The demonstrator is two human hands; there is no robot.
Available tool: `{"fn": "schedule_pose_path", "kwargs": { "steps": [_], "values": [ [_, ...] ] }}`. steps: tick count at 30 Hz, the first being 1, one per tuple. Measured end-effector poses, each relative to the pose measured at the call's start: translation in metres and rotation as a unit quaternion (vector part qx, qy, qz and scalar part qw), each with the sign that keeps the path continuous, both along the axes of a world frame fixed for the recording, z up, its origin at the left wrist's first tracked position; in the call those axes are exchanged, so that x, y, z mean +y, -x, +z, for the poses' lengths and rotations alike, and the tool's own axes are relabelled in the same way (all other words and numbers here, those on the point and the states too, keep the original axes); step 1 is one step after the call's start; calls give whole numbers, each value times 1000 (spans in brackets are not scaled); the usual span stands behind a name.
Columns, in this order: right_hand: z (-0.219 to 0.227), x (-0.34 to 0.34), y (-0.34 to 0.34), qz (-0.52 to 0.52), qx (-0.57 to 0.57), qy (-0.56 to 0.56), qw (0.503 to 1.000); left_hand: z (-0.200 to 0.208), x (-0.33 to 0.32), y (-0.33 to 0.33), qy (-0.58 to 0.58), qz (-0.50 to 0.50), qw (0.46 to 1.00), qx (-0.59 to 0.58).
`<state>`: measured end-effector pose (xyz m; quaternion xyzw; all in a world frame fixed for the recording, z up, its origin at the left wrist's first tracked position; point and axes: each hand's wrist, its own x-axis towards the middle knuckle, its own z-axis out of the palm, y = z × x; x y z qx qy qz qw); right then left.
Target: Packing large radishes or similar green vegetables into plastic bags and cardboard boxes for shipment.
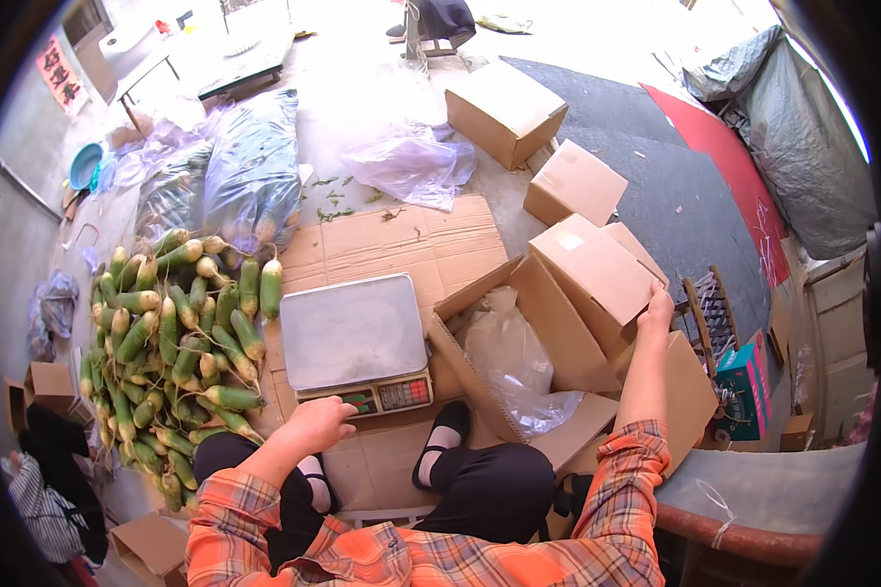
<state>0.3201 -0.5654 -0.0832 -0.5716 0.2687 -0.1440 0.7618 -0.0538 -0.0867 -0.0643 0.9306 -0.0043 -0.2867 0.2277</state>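
My left hand (pixel 319 425) reaches to the front panel of a digital scale (pixel 352 333), its fingers stretched out by the display and keypad. Nothing lies on the scale's grey metal pan. At the right, my right hand (pixel 655 311) grips the near right edge of a closed cardboard box (pixel 595 264). This box sits tilted against an open cardboard box (pixel 472 383), which is lined with a clear plastic bag (pixel 507 340). Green radishes (pixel 166 357) with pale ends lie in a large heap left of the scale.
Flattened cardboard (pixel 392 235) lies under the scale. Beyond the radishes stand stuffed plastic bags (pixel 253 166), with a loose purple bag (pixel 411 161) nearby. More cardboard boxes (pixel 507 112) stand at the far right. A stool-like seat with a brown rim (pixel 744 538) is at the near right.
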Motion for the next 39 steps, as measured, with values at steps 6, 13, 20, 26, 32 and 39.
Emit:
{"fn": "schedule_pose_path", "kwargs": {
  "steps": [6, 13, 20, 26, 32, 39],
  "values": [
    [111, 24, 10, 60, -92, -37, 993, 4, 9, 7, 21, 13, 998, -55],
    [235, 129, 101, 294, -277, 93, 910, 31, 34, -2, 120, 150, 969, -157],
    [278, 231, 202, 449, -379, 494, 641, 39, 81, -1, 233, 396, 795, -395],
    [241, 290, 234, 536, -493, 585, 356, 84, 76, 12, 3, 339, 754, -562],
    [197, 319, 249, 584, -518, 559, 279, 108, 77, 30, -77, 243, 799, -545],
    [170, 327, 247, 563, -515, 593, 256, 77, 93, 31, -60, 122, 897, -420]
  ]
}}
